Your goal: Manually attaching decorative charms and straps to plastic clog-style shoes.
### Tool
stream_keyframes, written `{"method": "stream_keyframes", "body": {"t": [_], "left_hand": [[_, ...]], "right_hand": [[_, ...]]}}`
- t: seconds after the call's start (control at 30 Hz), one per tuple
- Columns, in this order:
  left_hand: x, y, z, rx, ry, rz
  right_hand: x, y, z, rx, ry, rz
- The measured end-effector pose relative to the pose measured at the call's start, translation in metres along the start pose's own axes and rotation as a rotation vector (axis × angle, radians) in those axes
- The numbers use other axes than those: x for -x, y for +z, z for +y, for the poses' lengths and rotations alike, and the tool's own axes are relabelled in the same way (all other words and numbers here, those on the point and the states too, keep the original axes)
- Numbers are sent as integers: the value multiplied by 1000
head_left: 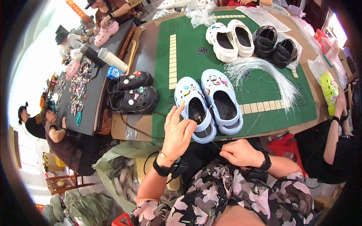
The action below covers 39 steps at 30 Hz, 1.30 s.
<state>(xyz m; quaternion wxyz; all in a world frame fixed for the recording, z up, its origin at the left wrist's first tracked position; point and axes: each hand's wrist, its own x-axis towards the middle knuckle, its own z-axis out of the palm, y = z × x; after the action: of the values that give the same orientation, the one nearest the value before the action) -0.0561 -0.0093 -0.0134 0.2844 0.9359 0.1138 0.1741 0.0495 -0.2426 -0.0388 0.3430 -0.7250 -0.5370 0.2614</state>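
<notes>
While the blue clogs stand side by side at the near edge of the green mat (192,41), toes pointing away, charms dot the uppers of both the left clog (196,109) and the right clog (222,101). The left hand (175,133) lies over the outer side of the left clog, its fingers loosely spread. Just beyond the heels, the right hand (241,152) is curled, thumb and forefinger pinching a thin strand (215,144) near the left clog's heel.

To the left sit charm-studded black clogs (137,98). A fan of clear strands (269,77) lies right of the blue pair, with white clogs (218,32) and plain black clogs (266,41) behind it. At the far right, a co-worker's hand (341,105) is at a bagged lime clog (329,90).

On the grey table (94,109) at left are scattered charms (79,83), a blue box (114,72) and a white bottle (113,61); beyond them, another co-worker holds a pink clog (106,34).
</notes>
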Motion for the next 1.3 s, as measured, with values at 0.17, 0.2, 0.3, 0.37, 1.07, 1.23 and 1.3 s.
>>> {"method": "stream_keyframes", "body": {"t": [0.17,0.2,0.3,0.37,1.07,1.23,1.3], "left_hand": [[-6,5,5,20,-38,-46],[-8,6,8,116,-47,-23],[-11,7,7,199,-20,27],[-12,5,7,454,-134,53],[-59,15,47,430,-8,-255],[-64,13,45,432,-48,-323],[-65,15,44,429,-72,-361]], "right_hand": [[-18,4,-7,107,-34,73],[-20,4,-8,108,-33,75],[-21,2,-7,139,8,64],[-16,-2,-6,151,31,115],[16,-8,-23,365,-279,310],[11,-11,-26,377,-355,393],[10,-12,-26,383,-366,401]]}}
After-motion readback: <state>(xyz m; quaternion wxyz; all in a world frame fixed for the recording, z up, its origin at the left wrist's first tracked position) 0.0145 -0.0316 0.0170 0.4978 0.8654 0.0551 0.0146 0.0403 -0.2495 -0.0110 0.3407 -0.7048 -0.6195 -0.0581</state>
